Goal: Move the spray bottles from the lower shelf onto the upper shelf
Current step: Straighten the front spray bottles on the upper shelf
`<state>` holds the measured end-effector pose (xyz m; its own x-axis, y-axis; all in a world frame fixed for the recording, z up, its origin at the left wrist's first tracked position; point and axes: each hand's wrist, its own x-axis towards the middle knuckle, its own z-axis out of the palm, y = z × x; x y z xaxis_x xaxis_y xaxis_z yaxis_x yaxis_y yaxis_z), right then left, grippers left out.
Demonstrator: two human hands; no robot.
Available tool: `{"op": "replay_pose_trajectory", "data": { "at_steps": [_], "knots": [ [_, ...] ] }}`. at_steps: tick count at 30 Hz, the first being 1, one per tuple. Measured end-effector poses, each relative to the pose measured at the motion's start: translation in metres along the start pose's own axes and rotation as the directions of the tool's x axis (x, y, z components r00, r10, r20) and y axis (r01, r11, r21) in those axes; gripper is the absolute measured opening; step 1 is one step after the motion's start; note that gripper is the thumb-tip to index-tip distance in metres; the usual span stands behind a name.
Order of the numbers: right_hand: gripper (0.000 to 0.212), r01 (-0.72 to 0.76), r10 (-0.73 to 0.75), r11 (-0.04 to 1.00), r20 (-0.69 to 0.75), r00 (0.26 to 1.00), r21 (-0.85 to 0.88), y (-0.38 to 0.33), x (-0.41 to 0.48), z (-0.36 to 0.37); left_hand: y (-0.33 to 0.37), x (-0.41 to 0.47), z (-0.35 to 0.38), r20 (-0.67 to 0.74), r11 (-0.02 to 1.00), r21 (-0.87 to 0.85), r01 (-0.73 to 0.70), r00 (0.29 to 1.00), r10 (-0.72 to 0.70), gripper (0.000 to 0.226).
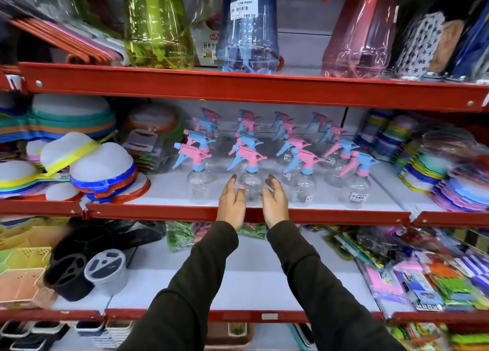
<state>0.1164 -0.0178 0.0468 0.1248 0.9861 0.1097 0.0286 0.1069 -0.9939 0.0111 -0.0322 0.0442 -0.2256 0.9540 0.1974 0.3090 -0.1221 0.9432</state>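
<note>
Several small clear spray bottles with pink and blue trigger heads stand in rows on the middle shelf (169, 193). One front bottle (250, 184) stands between my two hands. My left hand (232, 202) is at its left side with the fingers apart, touching or nearly touching it. My right hand (275, 199) is open just to its right. Neither hand has closed on anything. On the shelf below (251, 282), a white stretch in the middle holds no bottles. Both sleeves are dark.
Large green (158, 25), blue (248, 30) and red (362, 33) bottles stand on the top shelf. Stacked mesh food covers (100, 170) lie left of the sprayers, coloured plates (436, 170) on the right. Baskets and black holders (71, 274) sit lower left, packets (423, 279) lower right.
</note>
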Motion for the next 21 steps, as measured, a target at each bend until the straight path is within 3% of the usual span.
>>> {"op": "replay_pose_trajectory", "data": {
  "at_steps": [4, 6, 10, 13, 18, 21],
  "knots": [
    [0.040, 0.131, -0.129, 0.991, -0.164, 0.978, 0.005, 0.006, -0.007, -0.018, -0.006, -0.025, 0.016, -0.321, 0.985, -0.079, -0.151, 0.940, 0.118, 0.033],
    [0.038, 0.174, -0.167, 0.985, -0.225, 0.960, 0.011, 0.009, -0.009, -0.031, -0.008, -0.032, 0.028, -0.366, 0.975, -0.106, -0.194, 0.920, 0.143, 0.028],
    [0.037, 0.238, -0.213, 0.971, -0.371, 0.904, 0.022, 0.015, -0.008, -0.066, 0.000, -0.039, 0.058, -0.243, 0.973, -0.147, -0.177, 0.960, 0.138, 0.030],
    [0.039, 0.200, -0.178, 0.980, -0.406, 0.896, 0.010, 0.020, 0.000, -0.094, 0.015, -0.039, 0.082, -0.155, 0.977, -0.179, -0.116, 0.984, 0.088, 0.033],
    [0.051, 0.026, -0.020, 0.999, -0.221, 0.975, 0.026, 0.016, 0.017, -0.121, 0.039, -0.029, 0.107, 0.028, 0.972, -0.223, 0.075, 0.997, -0.070, 0.044],
    [0.053, -0.036, 0.031, 0.998, -0.086, 0.996, -0.051, 0.009, 0.028, -0.133, 0.048, -0.019, 0.119, 0.084, 0.972, -0.197, 0.127, 0.990, -0.113, 0.047]
  ]
}}
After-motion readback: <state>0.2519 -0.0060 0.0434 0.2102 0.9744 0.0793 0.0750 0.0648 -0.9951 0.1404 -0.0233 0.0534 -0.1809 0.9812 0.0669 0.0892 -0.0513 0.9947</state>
